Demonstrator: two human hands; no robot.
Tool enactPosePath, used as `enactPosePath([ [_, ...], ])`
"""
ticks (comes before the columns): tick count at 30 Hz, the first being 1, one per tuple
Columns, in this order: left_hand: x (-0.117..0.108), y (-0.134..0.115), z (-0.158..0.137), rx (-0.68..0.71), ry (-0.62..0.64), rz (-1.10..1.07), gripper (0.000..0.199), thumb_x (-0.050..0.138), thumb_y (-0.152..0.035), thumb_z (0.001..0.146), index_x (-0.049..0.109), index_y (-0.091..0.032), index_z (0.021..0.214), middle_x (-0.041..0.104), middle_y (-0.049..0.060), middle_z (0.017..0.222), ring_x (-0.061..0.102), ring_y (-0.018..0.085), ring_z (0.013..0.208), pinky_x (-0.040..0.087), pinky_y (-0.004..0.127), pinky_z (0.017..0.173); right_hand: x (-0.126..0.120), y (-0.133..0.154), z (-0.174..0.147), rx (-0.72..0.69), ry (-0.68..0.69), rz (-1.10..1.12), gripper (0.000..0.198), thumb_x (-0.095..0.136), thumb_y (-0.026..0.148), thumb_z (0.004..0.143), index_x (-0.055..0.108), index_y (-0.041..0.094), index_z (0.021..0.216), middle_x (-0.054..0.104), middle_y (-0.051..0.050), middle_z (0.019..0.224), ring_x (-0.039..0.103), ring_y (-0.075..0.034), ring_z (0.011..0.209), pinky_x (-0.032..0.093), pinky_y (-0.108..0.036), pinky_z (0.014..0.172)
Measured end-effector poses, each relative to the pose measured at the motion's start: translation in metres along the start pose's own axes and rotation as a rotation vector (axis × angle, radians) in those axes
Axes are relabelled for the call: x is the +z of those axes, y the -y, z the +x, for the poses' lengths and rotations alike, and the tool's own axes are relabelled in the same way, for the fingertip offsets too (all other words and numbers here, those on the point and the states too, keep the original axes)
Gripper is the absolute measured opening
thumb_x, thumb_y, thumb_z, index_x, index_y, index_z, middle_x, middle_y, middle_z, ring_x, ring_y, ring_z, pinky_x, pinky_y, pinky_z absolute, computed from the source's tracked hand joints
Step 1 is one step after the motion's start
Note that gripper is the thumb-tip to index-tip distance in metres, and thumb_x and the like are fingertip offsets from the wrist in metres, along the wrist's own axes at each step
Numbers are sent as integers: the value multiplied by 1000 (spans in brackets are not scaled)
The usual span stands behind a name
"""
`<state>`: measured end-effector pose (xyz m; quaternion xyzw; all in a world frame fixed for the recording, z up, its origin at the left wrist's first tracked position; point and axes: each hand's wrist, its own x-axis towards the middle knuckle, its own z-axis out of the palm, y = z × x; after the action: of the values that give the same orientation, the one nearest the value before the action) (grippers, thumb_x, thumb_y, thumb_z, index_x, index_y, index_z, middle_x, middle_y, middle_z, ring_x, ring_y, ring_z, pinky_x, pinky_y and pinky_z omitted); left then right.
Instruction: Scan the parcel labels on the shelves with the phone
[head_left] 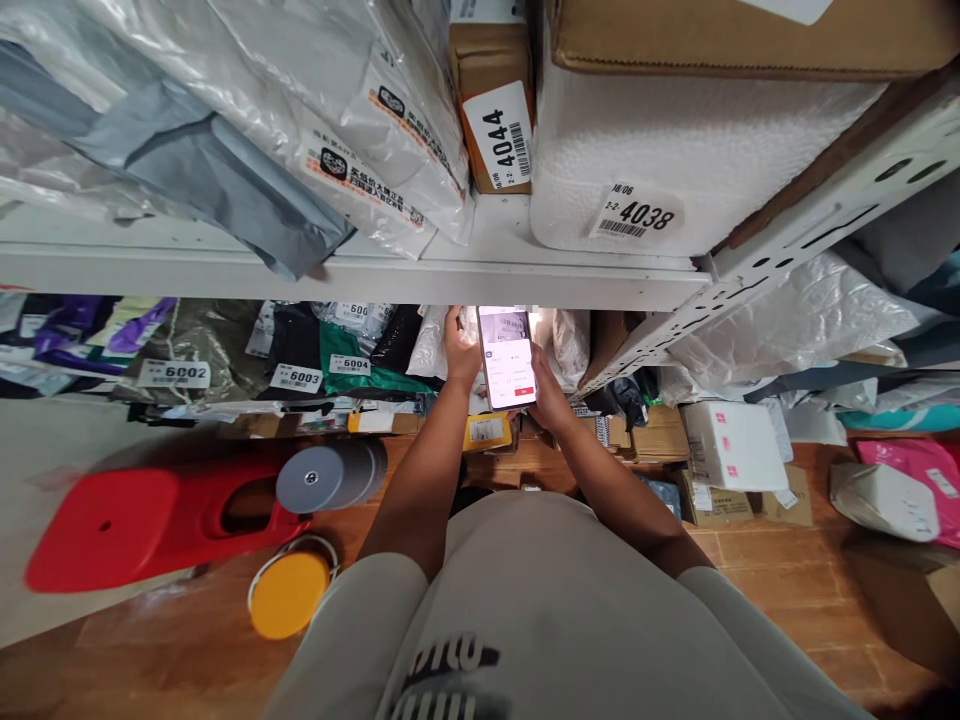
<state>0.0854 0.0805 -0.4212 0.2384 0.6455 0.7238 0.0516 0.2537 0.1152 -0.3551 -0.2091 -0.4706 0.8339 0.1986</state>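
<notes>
Grey T-shirt [540, 610], one, worn by the person, printed at the chest; below the smartphone. Smartphone [507, 358], one, screen lit, barcode picture at the top, red button near the foot; held upright in view between both hands. Left hand [460, 350]: fingers gripping the smartphone's left side, tips partly hidden. Right hand [550, 392]: fingers gripping its right side, tips likewise partly hidden. Above the smartphone: white metal shelf [360, 280], bearing a narrow cardboard carton [487, 60] labelled 4044. Above and right of the smartphone: white foam box [660, 140] labelled 4038. Left of the smartphone, lower tier: bagged parcels labelled 6004 [382, 379], 6003 [296, 340] and 6002 [214, 335], in order outward. Below and left of the smartphone: grey lidded bin [322, 478], yellow-lidded bucket [289, 597], red plastic stool [112, 525]. Below and right of the smartphone: white parcel [735, 445], red-marked, upon cardboard boxes [720, 505].
</notes>
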Motion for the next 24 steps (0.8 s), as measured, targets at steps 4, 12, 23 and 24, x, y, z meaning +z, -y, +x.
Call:
enactPosePath([
  [4, -2, 11, 4, -18, -41, -36, 69, 81, -23, 61, 53, -23, 123, 62, 9, 129, 59, 24, 120, 47, 39, 109, -1, 1, 0, 8, 16, 21, 51, 52, 62, 91, 44, 30, 130, 64, -7, 122, 70, -24, 90, 60, -28, 43],
  [12, -6, 18, 4, -73, -44, -40, 75, 81, -27, 63, 50, -23, 131, 59, 11, 135, 57, 26, 124, 47, 38, 109, -6, 0, 1, 32, 69, 70, 53, 51, 64, 91, 43, 31, 132, 64, -7, 123, 73, -22, 82, 53, -23, 35],
  [23, -14, 20, 7, -112, -49, -83, 78, 71, -21, 55, 50, -23, 130, 58, 11, 134, 58, 27, 123, 49, 36, 105, -9, 3, -5, 55, 104, 113, 58, 54, 66, 87, 42, 33, 133, 65, -6, 124, 73, -25, 86, 56, -26, 38],
  [24, -14, 20, 7, -112, -46, -93, 78, 70, -21, 54, 50, -23, 129, 58, 11, 135, 58, 27, 124, 49, 36, 105, -10, 4, -5, 55, 103, 116, 58, 54, 67, 87, 42, 33, 133, 66, -6, 123, 73, -25, 86, 56, -26, 39],
])
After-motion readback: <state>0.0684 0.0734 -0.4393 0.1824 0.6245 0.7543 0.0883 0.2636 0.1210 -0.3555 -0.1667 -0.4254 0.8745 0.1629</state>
